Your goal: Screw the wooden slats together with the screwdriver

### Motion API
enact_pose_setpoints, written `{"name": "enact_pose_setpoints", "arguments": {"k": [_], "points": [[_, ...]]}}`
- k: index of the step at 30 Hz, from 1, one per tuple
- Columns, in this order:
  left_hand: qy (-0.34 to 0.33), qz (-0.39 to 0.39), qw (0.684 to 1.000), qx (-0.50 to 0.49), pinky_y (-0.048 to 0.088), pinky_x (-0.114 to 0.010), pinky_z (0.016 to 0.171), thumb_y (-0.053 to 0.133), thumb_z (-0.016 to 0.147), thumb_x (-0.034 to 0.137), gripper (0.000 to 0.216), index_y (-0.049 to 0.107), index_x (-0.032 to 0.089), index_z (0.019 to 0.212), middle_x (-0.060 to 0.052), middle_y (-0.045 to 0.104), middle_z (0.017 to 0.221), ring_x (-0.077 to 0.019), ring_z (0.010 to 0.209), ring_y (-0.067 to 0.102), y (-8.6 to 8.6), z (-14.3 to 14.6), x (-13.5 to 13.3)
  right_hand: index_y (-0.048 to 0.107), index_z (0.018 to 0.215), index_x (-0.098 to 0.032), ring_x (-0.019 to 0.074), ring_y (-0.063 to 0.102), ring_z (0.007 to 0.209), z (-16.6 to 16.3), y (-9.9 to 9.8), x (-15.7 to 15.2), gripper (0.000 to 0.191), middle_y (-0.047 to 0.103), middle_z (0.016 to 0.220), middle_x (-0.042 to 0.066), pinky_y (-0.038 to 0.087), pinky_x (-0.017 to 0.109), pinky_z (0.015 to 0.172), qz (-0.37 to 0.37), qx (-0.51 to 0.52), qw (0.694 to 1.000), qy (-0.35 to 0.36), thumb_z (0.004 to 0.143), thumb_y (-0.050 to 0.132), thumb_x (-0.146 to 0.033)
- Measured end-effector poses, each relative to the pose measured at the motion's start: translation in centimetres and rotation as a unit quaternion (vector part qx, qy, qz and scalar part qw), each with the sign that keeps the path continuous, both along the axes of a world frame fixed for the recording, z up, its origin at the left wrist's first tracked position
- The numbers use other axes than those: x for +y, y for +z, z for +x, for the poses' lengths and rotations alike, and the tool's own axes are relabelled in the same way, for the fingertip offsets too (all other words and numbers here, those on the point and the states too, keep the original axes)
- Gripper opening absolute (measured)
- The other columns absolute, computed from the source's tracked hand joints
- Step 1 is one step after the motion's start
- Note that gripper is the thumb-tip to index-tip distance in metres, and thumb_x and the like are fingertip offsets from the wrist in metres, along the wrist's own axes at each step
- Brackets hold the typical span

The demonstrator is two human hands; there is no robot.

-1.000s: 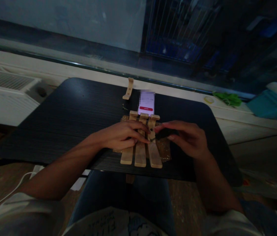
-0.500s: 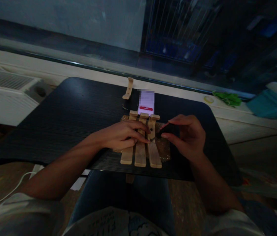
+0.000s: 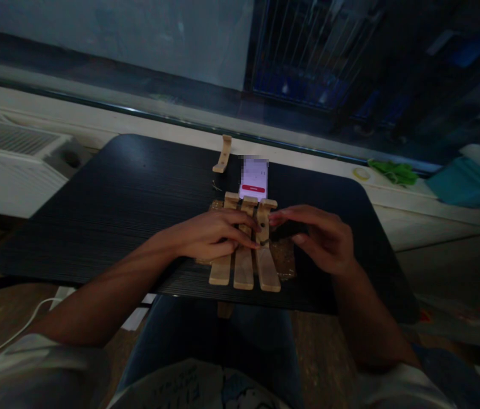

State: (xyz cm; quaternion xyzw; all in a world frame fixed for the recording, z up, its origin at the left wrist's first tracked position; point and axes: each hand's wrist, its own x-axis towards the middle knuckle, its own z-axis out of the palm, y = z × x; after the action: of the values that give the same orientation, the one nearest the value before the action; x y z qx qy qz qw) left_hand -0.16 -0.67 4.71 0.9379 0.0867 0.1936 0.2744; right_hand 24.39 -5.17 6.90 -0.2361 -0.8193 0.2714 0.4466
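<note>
Three light wooden slats (image 3: 243, 267) lie side by side near the front edge of a black table (image 3: 116, 199). My left hand (image 3: 209, 234) rests flat across their middle, fingers pressed down on them. My right hand (image 3: 320, 238) is at the right slat's side, fingers curled around a small dark tool that I cannot make out, its tip against the slat. A brownish clear packet (image 3: 284, 258) lies under the slats on the right.
A lit phone (image 3: 254, 177) lies just beyond the slats. A single wooden piece (image 3: 222, 154) lies at the table's far edge. A white radiator (image 3: 5, 165) stands at the left. Green cloth (image 3: 395, 170) and a teal bag (image 3: 465, 182) sit on the sill at right.
My right hand lifted its fingers half a second ago and has turned back down over the tool at the right slat. My left hand and the slats have stayed still.
</note>
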Motion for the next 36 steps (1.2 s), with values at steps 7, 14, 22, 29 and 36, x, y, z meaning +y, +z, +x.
{"name": "enact_pose_setpoints", "arguments": {"k": [7, 14, 22, 29, 36], "points": [[0.001, 0.0, 1.0, 0.012, 0.044, -0.038, 0.1, 0.045, 0.081, 0.006, 0.044, 0.07, 0.022, 0.113, -0.01, 0.061, 0.122, -0.022, 0.114, 0.057, 0.2, 0.0, -0.1, 0.058, 0.125, -0.031, 0.0172, 0.072, 0.096, -0.2, -0.4, -0.2, 0.043, 0.075, 0.108, 0.001, 0.059, 0.035, 0.084, -0.051, 0.026, 0.998, -0.041, 0.085, 0.062, -0.017], [0.003, 0.009, 1.0, 0.018, 0.042, -0.039, 0.102, 0.046, 0.081, 0.007, 0.043, 0.07, 0.022, 0.113, -0.011, 0.06, 0.123, -0.0224, 0.116, 0.056, 0.1, -0.1, 0.0, 0.065, 0.112, -0.028, 0.0177, 0.073, 0.087, -0.4, -0.7, -0.2, 0.034, 0.075, 0.099, 0.002, 0.06, 0.033, 0.076, -0.025, 0.021, 0.994, -0.109, 0.079, 0.071, -0.022], [0.009, 0.01, 1.0, 0.023, 0.041, -0.039, 0.103, 0.046, 0.081, 0.008, 0.043, 0.07, 0.021, 0.114, -0.011, 0.059, 0.125, -0.0233, 0.117, 0.056, 0.1, -0.1, 0.0, 0.065, 0.106, -0.031, 0.0163, 0.069, 0.076, -0.9, -1.6, -0.4, 0.04, 0.067, 0.086, -0.002, 0.055, 0.031, 0.067, 0.052, 0.047, 0.978, -0.194, 0.071, 0.078, -0.02], [0.0, 0.011, 1.0, 0.011, 0.042, -0.04, 0.102, 0.045, 0.08, 0.006, 0.044, 0.07, 0.02, 0.114, -0.012, 0.06, 0.124, -0.0237, 0.117, 0.056, 0.0, -0.1, 0.1, 0.06, 0.116, -0.032, 0.0167, 0.067, 0.082, -0.9, -1.3, 0.1, 0.044, 0.068, 0.103, 0.001, 0.055, 0.034, 0.076, 0.051, 0.04, 0.984, -0.165, 0.076, 0.073, -0.019], [-0.003, 0.006, 1.0, 0.01, 0.042, -0.043, 0.102, 0.044, 0.08, 0.006, 0.047, 0.069, 0.022, 0.116, -0.011, 0.06, 0.125, -0.0238, 0.117, 0.055, -0.1, 0.0, 0.1, 0.059, 0.125, -0.03, 0.0186, 0.068, 0.099, 0.8, 0.2, 0.3, 0.042, 0.071, 0.109, 0.003, 0.055, 0.036, 0.085, -0.017, 0.003, 1.0, -0.016, 0.085, 0.061, -0.017]]}}
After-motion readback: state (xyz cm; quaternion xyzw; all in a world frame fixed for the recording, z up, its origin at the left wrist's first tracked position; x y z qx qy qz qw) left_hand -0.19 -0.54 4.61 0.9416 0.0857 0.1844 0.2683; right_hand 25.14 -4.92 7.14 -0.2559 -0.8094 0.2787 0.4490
